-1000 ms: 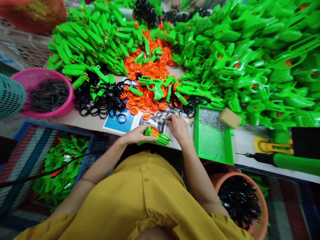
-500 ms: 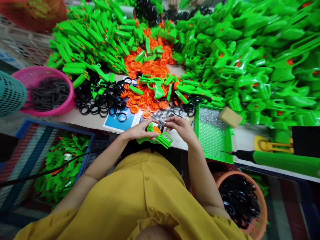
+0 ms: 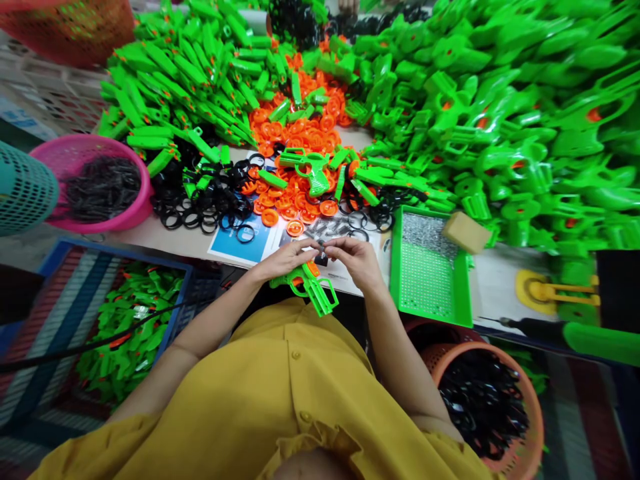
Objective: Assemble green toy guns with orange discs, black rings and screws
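Observation:
My left hand (image 3: 287, 260) is closed on a green toy gun piece (image 3: 317, 290) with an orange part (image 3: 313, 268) in it, held at the table's front edge. My right hand (image 3: 355, 259) is pinched close beside the left fingertips, around a small dark part (image 3: 322, 247) too small to name. The fingertips of both hands nearly meet over that part. Just beyond them lie orange discs (image 3: 295, 228), black rings (image 3: 245, 233) and another green toy gun piece (image 3: 313, 171).
A green tray (image 3: 430, 287) with small metal bits stands right of my hands, a tan block (image 3: 467, 232) on its edge. Green parts pile up behind. A pink basket (image 3: 145, 200) is left; an orange basket (image 3: 533, 413) stands low right. A green-handled tool (image 3: 600, 343) is far right.
The green toy gun piece has tilted, its front end turning downward. My right fingertips have moved left, closer to the left ones.

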`<state>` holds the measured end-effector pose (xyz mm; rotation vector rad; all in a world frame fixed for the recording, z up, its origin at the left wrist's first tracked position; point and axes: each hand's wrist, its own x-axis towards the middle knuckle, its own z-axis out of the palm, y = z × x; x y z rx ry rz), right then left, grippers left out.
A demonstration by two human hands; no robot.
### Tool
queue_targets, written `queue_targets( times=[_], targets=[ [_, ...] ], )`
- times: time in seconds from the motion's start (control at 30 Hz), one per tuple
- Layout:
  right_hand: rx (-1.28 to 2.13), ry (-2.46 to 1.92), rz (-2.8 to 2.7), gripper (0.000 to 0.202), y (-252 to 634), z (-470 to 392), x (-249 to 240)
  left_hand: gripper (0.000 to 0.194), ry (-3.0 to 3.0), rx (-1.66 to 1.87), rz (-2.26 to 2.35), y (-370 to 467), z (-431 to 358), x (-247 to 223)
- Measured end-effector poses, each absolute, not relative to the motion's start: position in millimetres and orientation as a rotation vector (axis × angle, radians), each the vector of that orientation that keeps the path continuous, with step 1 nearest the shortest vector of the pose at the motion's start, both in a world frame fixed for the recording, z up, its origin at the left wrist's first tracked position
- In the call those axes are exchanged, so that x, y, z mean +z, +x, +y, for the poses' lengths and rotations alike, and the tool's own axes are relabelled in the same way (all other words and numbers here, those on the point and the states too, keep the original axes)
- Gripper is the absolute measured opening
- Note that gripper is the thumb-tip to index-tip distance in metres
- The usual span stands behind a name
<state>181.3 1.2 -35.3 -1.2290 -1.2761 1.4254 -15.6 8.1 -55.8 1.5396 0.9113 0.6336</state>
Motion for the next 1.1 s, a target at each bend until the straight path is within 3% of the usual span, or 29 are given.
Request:
queue_targets(
  times=[0.27, 0.43, 0.57, 0.77, 1.1],
  targets=[
    [1.305, -1.276, -1.163, 0.025, 183, 1, -50, 0.032, 1.397, 0.597, 0.919, -16, 5, -53],
    [0.918, -1.424, -1.318, 0.014, 183, 8, -59, 0.031, 1.372, 0.600, 0.927, -16, 4, -54],
    [0.630, -1.455, -1.439, 0.019, 181, 6, -50, 0.030, 1.394, 0.601, 0.960, -16, 4, -56],
    [1.169, -1.396, -1.484, 0.032, 179, -11, -23, 0.031, 1.515, 0.751, 0.973, -14, -1, -53],
    [1.116, -1.293, -1.551, 0.026, 176, -20, -5, 0.037, 1.710, 0.842, 0.993, -13, -6, -45]
  ],
)
